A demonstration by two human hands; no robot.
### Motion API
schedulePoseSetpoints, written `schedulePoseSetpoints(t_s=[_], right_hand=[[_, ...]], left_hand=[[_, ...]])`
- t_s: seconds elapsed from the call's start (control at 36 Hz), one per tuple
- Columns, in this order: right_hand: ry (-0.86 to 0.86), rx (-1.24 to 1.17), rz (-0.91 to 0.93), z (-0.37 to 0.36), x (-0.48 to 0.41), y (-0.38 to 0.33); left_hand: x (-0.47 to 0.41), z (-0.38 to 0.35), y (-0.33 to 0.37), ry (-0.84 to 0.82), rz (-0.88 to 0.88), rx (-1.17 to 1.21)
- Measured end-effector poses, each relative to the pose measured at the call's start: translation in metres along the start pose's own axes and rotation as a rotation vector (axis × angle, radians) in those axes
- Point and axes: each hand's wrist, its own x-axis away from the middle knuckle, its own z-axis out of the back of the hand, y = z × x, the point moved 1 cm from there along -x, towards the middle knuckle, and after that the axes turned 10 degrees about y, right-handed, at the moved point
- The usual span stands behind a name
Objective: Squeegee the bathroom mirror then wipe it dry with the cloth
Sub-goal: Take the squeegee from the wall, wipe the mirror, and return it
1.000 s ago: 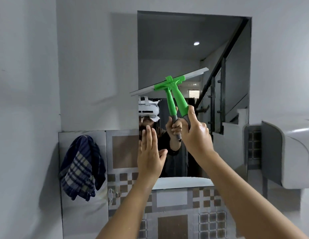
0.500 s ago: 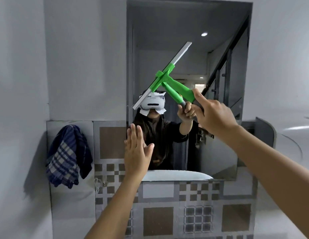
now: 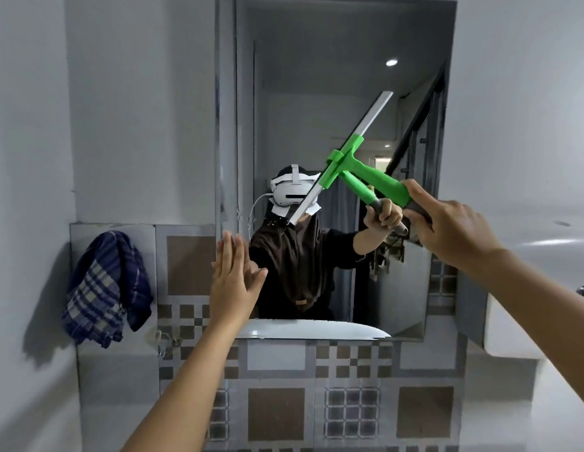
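Squeegee angled on mirror, right hand gripping handle.

One squeegee, one mirror, one cloth (checked), two hands.

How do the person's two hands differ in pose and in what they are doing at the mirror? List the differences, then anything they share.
The right hand is closed around the green squeegee; the left hand holds nothing.
The right hand is a fist, while the left hand is flat, fingers straight and pointing up.
The right hand is raised at the mirror's right side; the left hand sits lower, at its lower left edge.
Both are bare.
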Motion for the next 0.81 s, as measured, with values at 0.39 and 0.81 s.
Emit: schedulePoseSetpoints(t_s=[0.39,0.81], right_hand=[[0.025,-0.240,-0.287,-0.027,0.057,-0.024],[0.122,-0.500,-0.869,-0.055,0.117,-0.156]], left_hand=[[-0.002,0.006,0.001,-0.005,0.048,-0.052],[0.007,0.020,-0.028,-0.108,-0.003,-0.005]])
